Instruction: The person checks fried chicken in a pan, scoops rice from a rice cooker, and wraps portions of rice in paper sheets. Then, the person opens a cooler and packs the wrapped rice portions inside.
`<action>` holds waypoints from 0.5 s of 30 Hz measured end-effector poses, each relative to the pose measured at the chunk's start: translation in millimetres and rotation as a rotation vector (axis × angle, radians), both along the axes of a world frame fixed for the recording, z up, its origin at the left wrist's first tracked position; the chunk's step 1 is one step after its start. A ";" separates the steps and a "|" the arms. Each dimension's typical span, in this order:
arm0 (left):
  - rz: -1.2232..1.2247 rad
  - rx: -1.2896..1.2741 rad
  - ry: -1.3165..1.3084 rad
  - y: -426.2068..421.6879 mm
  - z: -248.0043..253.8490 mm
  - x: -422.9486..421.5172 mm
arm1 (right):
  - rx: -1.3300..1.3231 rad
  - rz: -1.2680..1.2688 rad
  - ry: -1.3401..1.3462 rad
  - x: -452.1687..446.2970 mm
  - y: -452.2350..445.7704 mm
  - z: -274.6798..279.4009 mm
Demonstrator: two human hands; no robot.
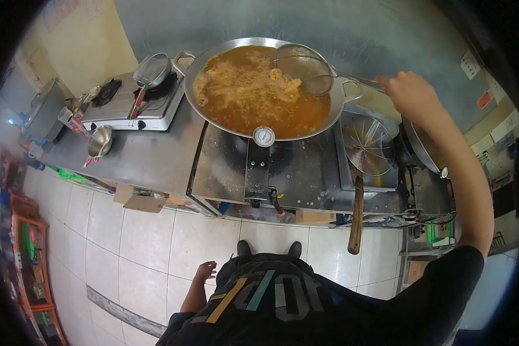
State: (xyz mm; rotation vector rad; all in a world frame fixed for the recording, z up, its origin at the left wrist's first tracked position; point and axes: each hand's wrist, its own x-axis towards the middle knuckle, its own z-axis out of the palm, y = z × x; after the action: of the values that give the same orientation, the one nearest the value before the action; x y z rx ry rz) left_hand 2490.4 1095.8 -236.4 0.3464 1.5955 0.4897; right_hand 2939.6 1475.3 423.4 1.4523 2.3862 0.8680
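A wide two-handled wok (185, 95) full of brown, bubbling oil (242, 109) stands on the stove. My right hand (406, 92) is closed around the handle of a round wire-mesh skimmer (314, 63), whose basket lies over the right side of the wok. Beside the basket, pieces of golden fried food (291, 89) show at the oil's surface. A dial thermometer (264, 136) is fixed to the wok's front rim. Down by my body hangs my left hand (206, 271), loosely open and holding nothing.
Right of the wok, a second wire skimmer (368, 147) with a wooden handle rests on a metal tray (380, 188). At left, a two-burner stove (130, 122) carries a small strainer (151, 72); a small metal bowl (100, 141) sits in front. Another pan (424, 147) stands far right.
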 end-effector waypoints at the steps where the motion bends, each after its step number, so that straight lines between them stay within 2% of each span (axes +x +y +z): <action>1: -0.021 -0.033 0.019 -4.6 -3.1 -1.3 | 0.023 -0.088 -0.106 -6.2 -12.9 10.2; 6: -0.017 -0.074 -0.062 -32.9 -7.9 -15.1 | 0.180 -0.109 -0.116 -15.8 -59.8 45.0; 8: -0.230 0.007 -0.044 -43.0 -19.7 -23.6 | 0.191 -0.152 -0.075 -18.3 -64.2 40.2; 9: -0.029 -0.159 -0.015 -37.1 -6.1 -16.2 | 0.168 -0.161 0.012 -18.9 -63.4 26.2; 10: -0.033 -0.165 -0.016 -40.5 -6.4 -18.2 | 0.147 -0.169 0.100 -19.3 -61.7 11.7; 11: -0.262 0.016 0.039 -40.0 -6.9 -22.7 | 0.145 -0.172 0.101 -15.6 -55.3 -1.2; 12: -0.493 0.202 0.098 -36.6 -7.3 -30.8 | 0.123 -0.133 0.218 -7.3 -43.6 -14.6; 13: -0.163 -0.135 0.092 -20.7 9.3 -18.3 | 0.104 -0.093 0.331 -0.2 -31.6 -27.9; 14: -0.167 -0.135 0.090 -16.3 8.9 -19.3 | 0.103 -0.097 0.329 4.8 -20.2 -47.0; 15: -0.073 -0.126 0.072 -12.8 -1.9 -21.3 | 0.130 0.005 0.419 10.1 -9.3 -67.7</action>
State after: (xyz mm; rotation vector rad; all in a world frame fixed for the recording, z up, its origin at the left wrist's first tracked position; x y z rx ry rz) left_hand 2469.1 1083.0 -238.4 0.3289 1.6690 0.3218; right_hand 2949.8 1466.0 355.7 1.8350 2.6668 0.7962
